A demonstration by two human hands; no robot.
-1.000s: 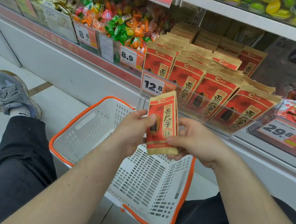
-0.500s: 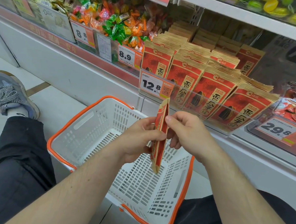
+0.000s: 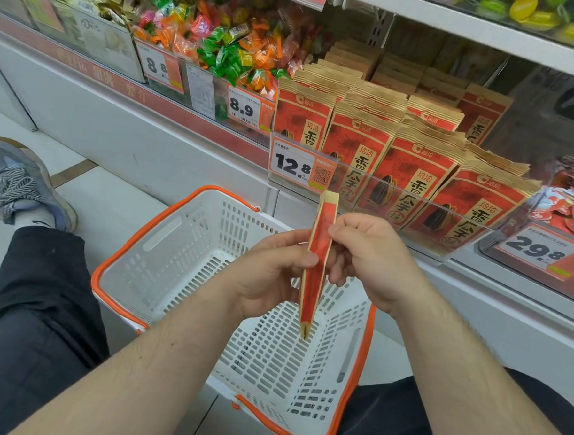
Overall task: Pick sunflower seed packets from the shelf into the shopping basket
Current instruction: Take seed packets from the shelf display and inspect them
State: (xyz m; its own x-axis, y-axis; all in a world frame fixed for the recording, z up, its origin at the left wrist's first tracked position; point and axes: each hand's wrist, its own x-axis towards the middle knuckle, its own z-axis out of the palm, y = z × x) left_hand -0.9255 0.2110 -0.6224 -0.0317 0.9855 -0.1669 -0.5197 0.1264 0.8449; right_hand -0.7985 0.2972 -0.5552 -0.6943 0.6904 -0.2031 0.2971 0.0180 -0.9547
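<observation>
Holding one flat red-and-tan paper sunflower seed packet (image 3: 317,268) edge-on over the white perforated plastic shopping basket with the orange rim (image 3: 164,244), the person has it pinched between both hands: the left hand (image 3: 269,276) has its thumb and curled fingers on the packet's left face, and the right hand (image 3: 373,255) has bent fingertips pressing its right face near the upper half. The packet stands nearly upright, its lower tip above the basket's slotted floor and not touching it, as far as the view shows. No packet can be seen lying in the basket, though the arms hide part of its floor.

The step in hand looks like the transfer of a packet, lifted clear of the shelf and poised above the basket. The next move calls for lowering or simply letting go so it drops flat inside, then reaching up and to the right for another from the rows of matching red seed packets (image 3: 411,170) standing behind the clear plastic shelf lip (image 3: 423,194), beside the white price tag reading 12.8 (image 3: 293,166). Pulling a single packet from those tight rows will need a pinch on one top edge
</observation>
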